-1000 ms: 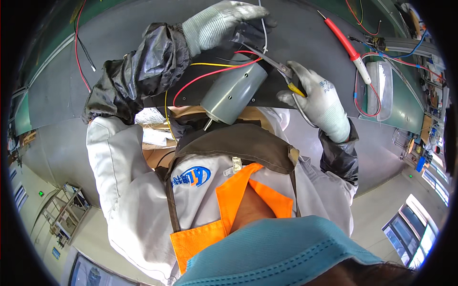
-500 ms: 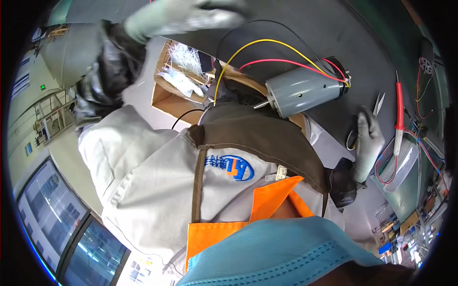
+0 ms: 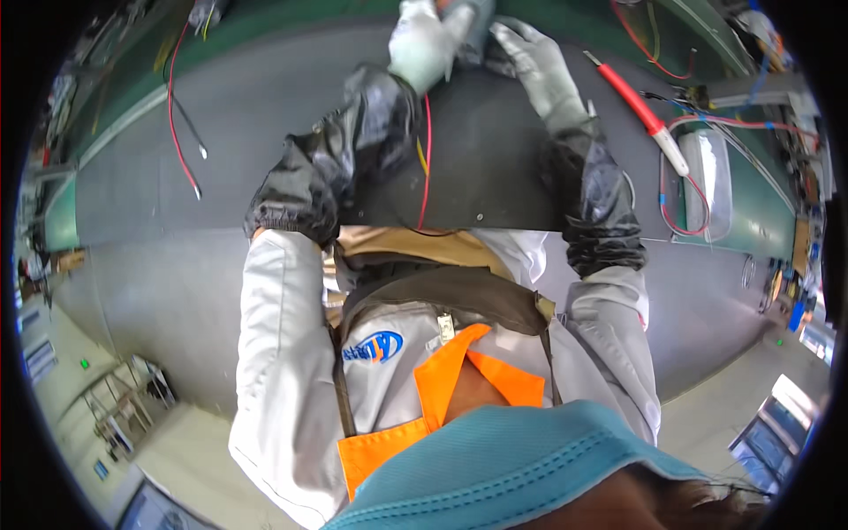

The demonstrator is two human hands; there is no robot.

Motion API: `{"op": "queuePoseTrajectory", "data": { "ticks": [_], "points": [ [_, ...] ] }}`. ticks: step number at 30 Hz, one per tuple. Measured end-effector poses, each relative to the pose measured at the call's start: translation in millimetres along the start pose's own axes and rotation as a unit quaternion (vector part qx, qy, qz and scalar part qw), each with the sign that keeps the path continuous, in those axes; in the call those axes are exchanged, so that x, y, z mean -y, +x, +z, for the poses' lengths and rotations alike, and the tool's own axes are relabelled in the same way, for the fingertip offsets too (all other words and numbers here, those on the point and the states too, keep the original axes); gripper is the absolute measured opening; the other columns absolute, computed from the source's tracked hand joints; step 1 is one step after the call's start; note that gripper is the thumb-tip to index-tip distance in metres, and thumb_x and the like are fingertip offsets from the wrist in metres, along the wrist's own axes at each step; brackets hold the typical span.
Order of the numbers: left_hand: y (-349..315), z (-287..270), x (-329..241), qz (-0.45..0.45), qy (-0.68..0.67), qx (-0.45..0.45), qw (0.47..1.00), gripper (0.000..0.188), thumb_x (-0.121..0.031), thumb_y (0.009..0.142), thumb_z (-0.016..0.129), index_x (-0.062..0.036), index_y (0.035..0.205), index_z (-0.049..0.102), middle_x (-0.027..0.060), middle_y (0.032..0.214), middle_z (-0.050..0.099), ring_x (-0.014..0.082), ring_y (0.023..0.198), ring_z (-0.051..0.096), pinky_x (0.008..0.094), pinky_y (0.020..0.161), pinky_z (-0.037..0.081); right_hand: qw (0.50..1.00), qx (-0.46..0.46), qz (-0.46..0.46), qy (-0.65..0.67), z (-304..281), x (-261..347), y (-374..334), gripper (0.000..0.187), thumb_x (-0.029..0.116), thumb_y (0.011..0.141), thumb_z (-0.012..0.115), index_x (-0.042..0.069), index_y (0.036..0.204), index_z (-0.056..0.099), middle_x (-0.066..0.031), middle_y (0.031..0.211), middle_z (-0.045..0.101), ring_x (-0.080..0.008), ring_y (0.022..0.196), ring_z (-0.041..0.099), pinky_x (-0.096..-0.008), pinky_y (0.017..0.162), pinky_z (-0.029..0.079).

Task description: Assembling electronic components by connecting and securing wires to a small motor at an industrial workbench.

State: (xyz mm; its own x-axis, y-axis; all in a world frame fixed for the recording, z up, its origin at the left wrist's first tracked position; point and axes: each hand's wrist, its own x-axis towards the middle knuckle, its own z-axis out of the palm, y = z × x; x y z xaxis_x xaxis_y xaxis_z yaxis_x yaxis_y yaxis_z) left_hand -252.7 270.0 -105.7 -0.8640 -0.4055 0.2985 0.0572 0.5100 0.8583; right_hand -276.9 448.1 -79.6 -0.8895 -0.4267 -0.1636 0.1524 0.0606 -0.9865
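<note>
Both hands wear pale gloves and are at the far side of the dark work mat. My left hand point(image 3: 426, 42) is closed around a grey cylindrical motor point(image 3: 478, 19), cut off by the top edge of the view. Red and yellow wires point(image 3: 428, 159) hang toward me from below that hand. Just right of the motor is my right hand point(image 3: 537, 66), its fingers stretched out and slightly parted. Its fingertips are close to the motor and a dark part beneath it; whether they touch cannot be made out.
A red-and-white probe point(image 3: 640, 115) lies to the right, its red cable looping beside a clear plastic box point(image 3: 707, 181). On the left, a loose red wire point(image 3: 172, 124) crosses the dark mat point(image 3: 256, 97). The table's near edge runs in front of my apron.
The view has turned toward the table. The motor has gone from near the table edge to the far side, now in my left hand. My right hand has come from the right to beside it.
</note>
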Motion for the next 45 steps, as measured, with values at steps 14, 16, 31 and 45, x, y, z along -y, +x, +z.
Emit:
{"op": "queuePoseTrajectory", "data": {
  "ticks": [14, 16, 31, 45],
  "points": [
    [-122, -176, 55, -0.269, -0.506, 0.178, 0.8, 0.062, -0.027, 0.095, 0.065, 0.0019, 0.146, 0.045, 0.0022, 0.092, 0.059, 0.0074, 0.064, 0.048, 0.0217, 0.052, 0.039, 0.908, -0.368, -0.198, 0.031, -166, 34, -135, 0.047, 0.014, 0.099, 0.062, -0.003, 0.141, 0.048, -0.0043, 0.092, 0.066, -0.0116, 0.081, 0.065, -0.0264, 0.071, 0.054],
    [-141, -178, 51, -0.253, -0.515, 0.227, 0.787, 0.062, -0.027, 0.093, 0.071, 0.0046, 0.141, 0.048, 0.0071, 0.097, 0.062, 0.0118, 0.057, 0.05, 0.0244, 0.045, 0.039, 0.939, -0.312, -0.127, 0.064, -203, 41, -130, 0.041, 0.015, 0.099, 0.063, -0.002, 0.135, 0.055, -0.0055, 0.09, 0.068, -0.0107, 0.077, 0.065, -0.0245, 0.066, 0.053],
    [-129, -88, -37, -0.229, -0.559, 0.244, 0.759, 0.035, -0.026, 0.098, 0.064, 0.0041, 0.114, 0.062, 0.0121, 0.103, 0.068, 0.0233, 0.095, 0.066, 0.0379, 0.092, 0.052, 0.984, 0.095, -0.087, -0.123, -6, 18, -150, 0.035, 0.009, 0.095, 0.064, 0.001, 0.13, 0.065, -0.0124, 0.106, 0.075, -0.01, 0.087, 0.067, -0.0244, 0.075, 0.055],
    [-124, -59, -72, -0.264, -0.508, 0.199, 0.795, 0.037, -0.026, 0.104, 0.058, 0.0048, 0.123, 0.065, 0.0087, 0.093, 0.071, 0.0164, 0.084, 0.068, 0.0313, 0.08, 0.055, 0.969, -0.072, -0.188, -0.141, 30, 12, -152, 0.055, 0.009, 0.094, 0.063, 0.0, 0.146, 0.049, -0.0105, 0.09, 0.075, -0.0094, 0.074, 0.064, -0.0237, 0.068, 0.052]
  ]
}}
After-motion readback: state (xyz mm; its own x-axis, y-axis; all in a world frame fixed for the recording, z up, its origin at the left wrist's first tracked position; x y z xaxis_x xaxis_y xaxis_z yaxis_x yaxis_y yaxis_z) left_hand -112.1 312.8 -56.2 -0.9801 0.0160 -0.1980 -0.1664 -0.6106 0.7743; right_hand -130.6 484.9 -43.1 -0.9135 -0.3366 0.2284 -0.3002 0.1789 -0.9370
